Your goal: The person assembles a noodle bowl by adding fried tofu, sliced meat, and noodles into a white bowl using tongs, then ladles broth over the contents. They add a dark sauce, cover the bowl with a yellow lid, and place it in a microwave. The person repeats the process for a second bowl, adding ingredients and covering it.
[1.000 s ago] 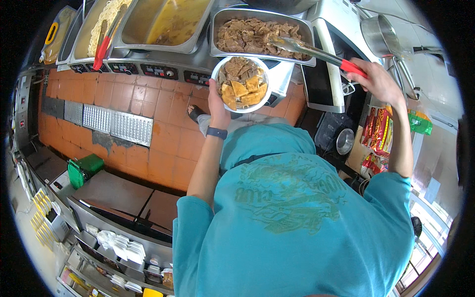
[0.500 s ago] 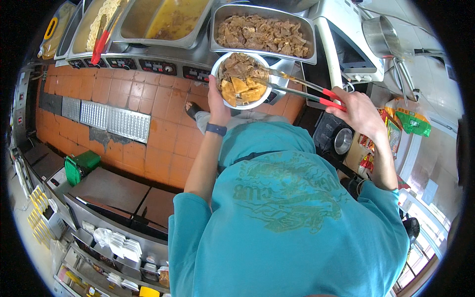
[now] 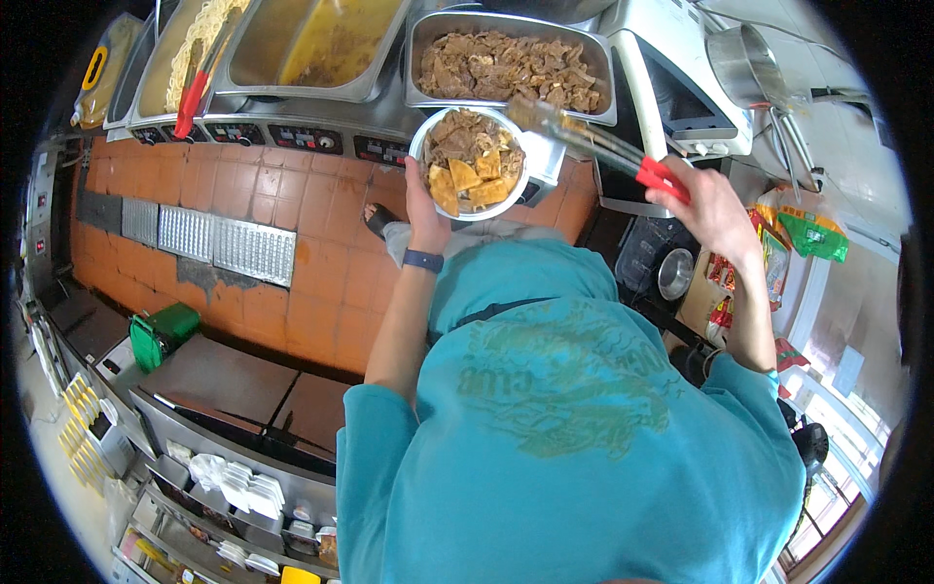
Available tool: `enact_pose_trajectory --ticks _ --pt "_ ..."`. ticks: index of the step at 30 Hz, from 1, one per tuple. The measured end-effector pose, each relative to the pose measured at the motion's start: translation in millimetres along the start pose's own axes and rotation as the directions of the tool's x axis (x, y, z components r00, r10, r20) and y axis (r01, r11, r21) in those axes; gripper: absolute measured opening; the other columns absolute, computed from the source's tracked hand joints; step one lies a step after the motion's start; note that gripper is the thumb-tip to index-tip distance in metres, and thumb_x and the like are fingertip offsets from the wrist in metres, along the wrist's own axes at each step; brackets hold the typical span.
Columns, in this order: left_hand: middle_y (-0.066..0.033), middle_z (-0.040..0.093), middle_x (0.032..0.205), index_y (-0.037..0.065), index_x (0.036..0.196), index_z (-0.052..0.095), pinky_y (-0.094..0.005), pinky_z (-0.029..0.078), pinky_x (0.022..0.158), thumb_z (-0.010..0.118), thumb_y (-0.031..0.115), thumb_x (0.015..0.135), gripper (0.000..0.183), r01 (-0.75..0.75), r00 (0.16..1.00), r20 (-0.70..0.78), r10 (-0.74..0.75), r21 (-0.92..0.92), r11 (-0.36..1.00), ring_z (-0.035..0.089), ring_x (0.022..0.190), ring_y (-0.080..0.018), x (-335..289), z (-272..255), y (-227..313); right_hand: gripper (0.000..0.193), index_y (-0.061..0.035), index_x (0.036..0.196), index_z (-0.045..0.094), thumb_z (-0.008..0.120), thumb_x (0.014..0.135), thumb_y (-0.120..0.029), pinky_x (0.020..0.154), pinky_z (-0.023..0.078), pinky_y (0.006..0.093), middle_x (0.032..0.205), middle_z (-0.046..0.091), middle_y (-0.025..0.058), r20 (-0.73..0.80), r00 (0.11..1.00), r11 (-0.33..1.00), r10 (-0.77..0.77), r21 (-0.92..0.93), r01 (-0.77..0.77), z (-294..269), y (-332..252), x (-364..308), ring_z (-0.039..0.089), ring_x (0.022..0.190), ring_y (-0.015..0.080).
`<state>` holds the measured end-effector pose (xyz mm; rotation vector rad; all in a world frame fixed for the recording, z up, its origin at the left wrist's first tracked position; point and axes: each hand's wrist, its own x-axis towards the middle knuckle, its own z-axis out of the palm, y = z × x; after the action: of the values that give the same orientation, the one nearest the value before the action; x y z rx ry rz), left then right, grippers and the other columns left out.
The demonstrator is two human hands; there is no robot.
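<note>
Gripping white round bowl (image 3: 504,206) by its near left side in left hand (image 3: 426,222), up in the air at the near edge of steel meat pan (image 3: 465,24); can't tell if touching its rim. Loaded with brown sliced meat (image 3: 465,134) on the far side, golden-brown flat chunks (image 3: 467,177) on the near side. Clamping red handles (image 3: 664,179) of steel tongs (image 3: 615,152) in right hand (image 3: 715,216), to the right of the bowl, angled far and left, ending over the near right part of the meat pan. Can't tell what's between the tips or if touching anything: blurred. Wearing dark wristband (image 3: 423,260) on left wrist, plus teal T-shirt (image 3: 574,428). On the far table (image 3: 386,113), left of the meat pan: steel pan (image 3: 251,58) of yellowish broth (image 3: 341,44), then pale noodles (image 3: 199,39) with second red-handled tongs (image 3: 195,102) across them. Along the table front: black control panels (image 3: 306,138) with knobs. Far right: white boxy appliance (image 3: 720,136), then steel pot (image 3: 744,68). Down left: orange tiled floor (image 3: 321,224) with metal grates (image 3: 253,251). Nearer left: green bin (image 3: 161,336), then stacked white containers (image 3: 251,492).
</note>
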<state>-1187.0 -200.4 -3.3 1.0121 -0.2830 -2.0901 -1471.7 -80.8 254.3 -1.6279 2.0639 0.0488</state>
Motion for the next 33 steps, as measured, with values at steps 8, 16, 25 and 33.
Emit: enact_pose_trajectory --ticks 8,16,25,33 --pt "-0.0087 0.051 0.145 0.005 0.145 0.042 -0.0356 0.042 0.109 0.041 0.051 0.105 0.06 0.022 1.0 0.002 -0.022 -0.024 0.999 0.051 0.13 -0.0223 -1.5 -0.5 -0.9 0.041 -0.008 0.114 0.064 0.063 0.094 -0.044 0.074 0.055 0.0474 0.082 0.07 0.0199 -0.098 0.995 0.943 0.015 -0.329 -0.046 28.6 16.9 97.6 0.069 0.085 0.0387" --pt "-0.0085 0.051 0.144 0.006 0.144 0.043 -0.0357 0.042 0.109 0.043 0.05 0.105 0.059 -0.019 1.0 -0.015 0.018 -0.036 0.999 0.052 0.13 -0.0223 -3.1 -2.3 -1.3 0.034 -0.0031 0.107 0.063 0.064 0.096 -0.035 0.065 0.048 0.0443 0.075 0.064 0.0211 -0.119 0.984 0.982 -0.134 -0.148 0.116 -19.2 8.7 55.7 0.063 0.066 0.0377" --pt "-0.0082 0.053 0.142 0.005 0.143 0.044 -0.036 0.043 0.108 0.041 0.051 0.105 0.059 0.012 1.0 -0.023 -0.012 -0.031 0.999 0.053 0.128 -0.0227 2.0 -2.1 0.3 0.039 -0.005 0.109 0.062 0.069 0.09 -0.039 0.069 0.05 0.0493 0.074 0.064 0.0216 0.144 0.983 0.993 -0.112 -0.016 0.116 -10.2 -21.4 12.6 0.064 0.075 0.0428" --pt "-0.0089 0.052 0.144 0.006 0.143 0.045 -0.037 0.043 0.109 0.04 0.05 0.105 0.059 0.008 1.0 -0.006 -0.008 0.015 1.0 0.052 0.13 -0.0235 -9.9 -10.9 8.6 0.048 -0.0067 0.118 0.058 0.071 0.088 -0.042 0.071 0.053 0.0471 0.078 0.067 0.0209 -0.101 0.995 0.999 0.002 -0.048 -0.006 2.2 34.2 59.3 0.068 0.079 0.0392"
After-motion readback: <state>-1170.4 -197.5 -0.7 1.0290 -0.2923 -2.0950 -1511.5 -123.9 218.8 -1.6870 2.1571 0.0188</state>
